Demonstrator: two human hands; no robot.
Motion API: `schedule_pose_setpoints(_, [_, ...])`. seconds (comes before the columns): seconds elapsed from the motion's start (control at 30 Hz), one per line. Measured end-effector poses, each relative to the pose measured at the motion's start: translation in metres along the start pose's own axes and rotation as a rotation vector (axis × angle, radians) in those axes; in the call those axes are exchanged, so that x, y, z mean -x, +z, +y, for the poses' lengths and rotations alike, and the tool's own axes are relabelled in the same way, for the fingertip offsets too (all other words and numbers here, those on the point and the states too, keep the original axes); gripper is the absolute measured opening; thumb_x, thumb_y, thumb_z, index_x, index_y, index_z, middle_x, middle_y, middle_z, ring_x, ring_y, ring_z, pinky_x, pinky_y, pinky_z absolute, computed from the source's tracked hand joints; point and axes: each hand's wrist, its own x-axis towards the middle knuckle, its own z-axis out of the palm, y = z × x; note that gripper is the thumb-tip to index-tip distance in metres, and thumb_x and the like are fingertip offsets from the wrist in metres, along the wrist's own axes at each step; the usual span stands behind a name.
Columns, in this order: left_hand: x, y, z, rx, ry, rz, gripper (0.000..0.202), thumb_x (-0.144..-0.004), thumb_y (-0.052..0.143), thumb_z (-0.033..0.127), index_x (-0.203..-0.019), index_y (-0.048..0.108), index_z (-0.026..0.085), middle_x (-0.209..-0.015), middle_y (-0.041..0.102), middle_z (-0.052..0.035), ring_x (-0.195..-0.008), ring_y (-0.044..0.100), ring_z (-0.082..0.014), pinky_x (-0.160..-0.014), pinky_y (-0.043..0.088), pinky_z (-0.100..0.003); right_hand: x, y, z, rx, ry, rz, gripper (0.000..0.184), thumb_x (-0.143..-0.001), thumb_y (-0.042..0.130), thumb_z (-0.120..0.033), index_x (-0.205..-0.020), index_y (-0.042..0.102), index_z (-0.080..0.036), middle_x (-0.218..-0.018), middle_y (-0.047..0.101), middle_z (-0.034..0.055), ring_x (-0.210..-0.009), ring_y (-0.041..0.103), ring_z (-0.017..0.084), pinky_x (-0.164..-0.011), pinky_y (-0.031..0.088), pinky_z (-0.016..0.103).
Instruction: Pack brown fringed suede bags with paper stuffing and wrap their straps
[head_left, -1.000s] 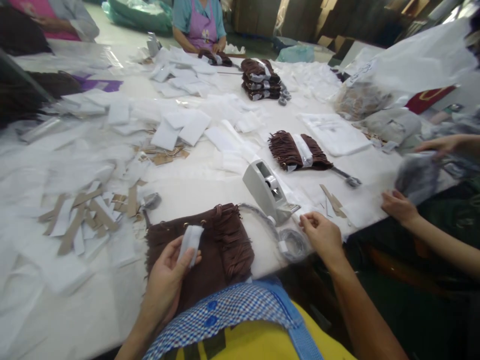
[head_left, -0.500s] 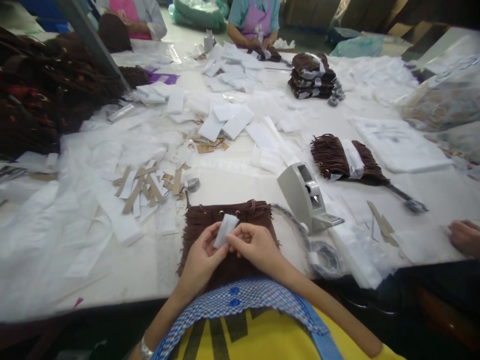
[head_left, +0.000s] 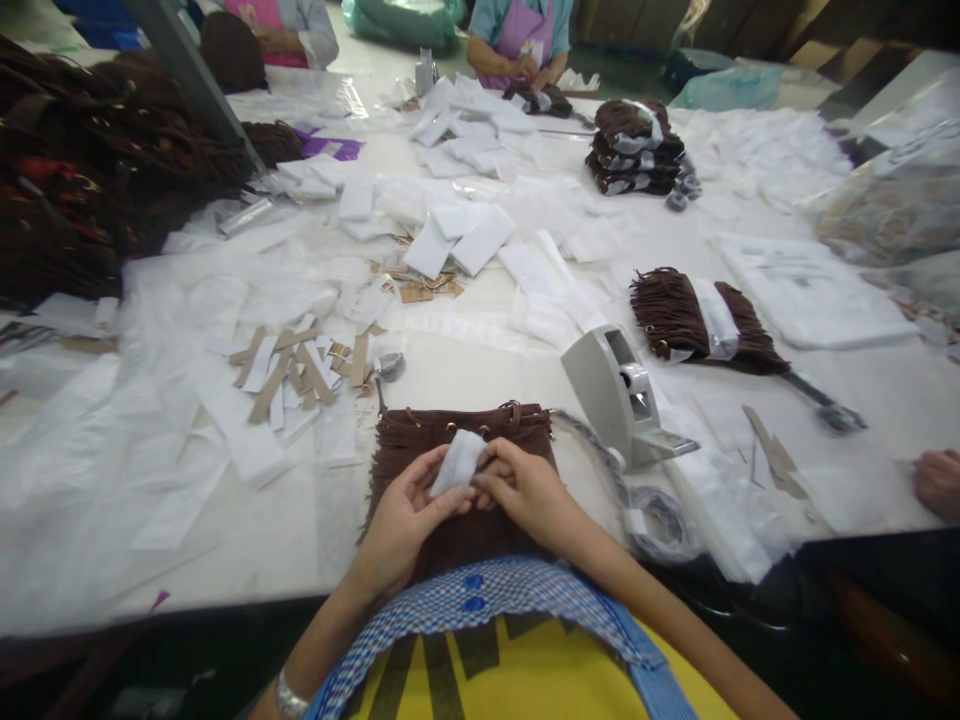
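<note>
A brown fringed bag lies on the table in front of me, its lower part hidden by my hands and apron. Over it, my left hand pinches a small piece of thin white foam sheet between thumb and fingers. My right hand is closed with its fingertips at the sheet's lower right edge. From the bag's right corner runs a wrapped strap that ends in a coil. Another wrapped end sticks out at the bag's left corner.
A grey tape dispenser stands right of the bag. Beyond it lies a banded fringed bag; more are stacked farther back. Tags and white sheets cover the left and middle. Another person's hand rests at right.
The white foam sheet has turned and shows a broader face between my hands. My right fingers have shifted slightly along its edge. The whole view has moved a little.
</note>
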Motion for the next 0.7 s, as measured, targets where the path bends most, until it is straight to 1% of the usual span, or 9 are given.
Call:
schedule_pose_setpoints(0.1, [0.001,0.001,0.0,0.005,-0.026,-0.008,0.06,-0.076,0.077,0.026,-0.131,0.053,0.019,-0.125,0.065,-0.0109,-0.089,0.069,-0.0172,-0.081,0.058,-0.028,-0.001,0.004,-0.001,0.1,-0.014,0.048,0.011,-0.09,0.057,-0.02,-0.1,0.052,-0.021,-0.071,0.072,-0.0017,-0.066,0.071,0.015,-0.063,0.053,0.024])
schedule_pose_setpoints(0.17, [0.001,0.001,-0.001,0.004,-0.018,0.003,0.06,-0.076,0.077,0.026,-0.131,0.052,0.019,-0.126,0.064,-0.011,-0.089,0.069,-0.0167,-0.081,0.058,-0.028,0.0,0.005,-0.004,0.196,-0.017,0.093,0.013,-0.09,0.056,-0.017,-0.101,0.052,-0.022,-0.068,0.07,-0.0028,-0.063,0.07,0.015,-0.061,0.051,0.023])
schedule_pose_setpoints(0.23, [0.001,0.001,-0.002,-0.007,-0.016,0.013,0.061,-0.077,0.077,0.027,-0.132,0.051,0.019,-0.127,0.063,-0.011,-0.09,0.07,-0.0167,-0.081,0.058,-0.027,0.004,0.003,-0.009,0.295,-0.028,0.183,0.012,-0.09,0.054,-0.016,-0.101,0.052,-0.021,-0.066,0.069,-0.0035,-0.059,0.068,0.014,-0.06,0.049,0.023])
schedule_pose_setpoints(0.3, [0.001,0.0,-0.003,-0.019,-0.014,0.024,0.062,-0.078,0.077,0.028,-0.132,0.05,0.019,-0.128,0.062,-0.011,-0.091,0.07,-0.0169,-0.081,0.058,-0.027,0.011,-0.001,-0.015,0.346,-0.036,0.28,0.012,-0.092,0.052,-0.016,-0.103,0.052,-0.021,-0.07,0.071,-0.0026,-0.057,0.066,0.013,-0.061,0.049,0.024])
schedule_pose_setpoints(0.37, [0.001,0.0,-0.005,-0.026,-0.008,0.028,0.062,-0.078,0.076,0.028,-0.133,0.049,0.019,-0.129,0.062,-0.0109,-0.091,0.07,-0.017,-0.081,0.058,-0.027,0.019,-0.005,-0.021,0.309,-0.031,0.314,0.018,-0.093,0.051,-0.018,-0.111,0.052,-0.021,-0.077,0.073,-0.0009,-0.062,0.068,0.014,-0.065,0.051,0.025])
schedule_pose_setpoints(0.43, [0.0,-0.001,-0.006,-0.033,0.005,0.022,0.061,-0.078,0.077,0.028,-0.133,0.049,0.019,-0.13,0.061,-0.0106,-0.094,0.07,-0.0179,-0.081,0.058,-0.028,0.023,-0.004,-0.026,0.219,-0.021,0.235,0.037,-0.095,0.05,-0.021,-0.132,0.046,-0.022,-0.083,0.075,-0.0006,-0.069,0.07,0.014,-0.071,0.053,0.027])
schedule_pose_setpoints(0.5, [-0.001,0.0,-0.006,-0.038,0.035,0.018,0.06,-0.078,0.077,0.028,-0.131,0.05,0.02,-0.133,0.06,-0.0101,-0.102,0.068,-0.0204,-0.084,0.058,-0.028,0.022,0.001,-0.026,0.132,-0.034,0.121,0.061,-0.095,0.05,-0.022,-0.151,0.026,-0.025,-0.084,0.074,-0.0021,-0.075,0.071,0.015,-0.077,0.054,0.03])
schedule_pose_setpoints(0.6, [-0.002,0.001,-0.006,-0.041,0.083,0.044,0.056,-0.079,0.077,0.03,-0.128,0.051,0.022,-0.139,0.057,-0.0082,-0.119,0.061,-0.0231,-0.091,0.056,-0.028,0.012,0.015,-0.021,-0.021,-0.057,0.011,0.081,-0.095,0.051,-0.023,-0.158,0.001,-0.026,-0.088,0.074,-0.0024,-0.079,0.069,0.015,-0.081,0.054,0.032])
schedule_pose_setpoints(0.7, [-0.002,0.002,-0.005,-0.074,0.061,0.069,0.058,-0.08,0.076,0.034,-0.13,0.049,0.023,-0.14,0.055,-0.0084,-0.122,0.059,-0.0238,-0.088,0.058,-0.027,0.003,0.02,-0.018,-0.169,-0.023,-0.08,0.088,-0.095,0.053,-0.027,-0.157,-0.01,-0.024,-0.098,0.074,0.001,-0.082,0.07,0.015,-0.08,0.055,0.032])
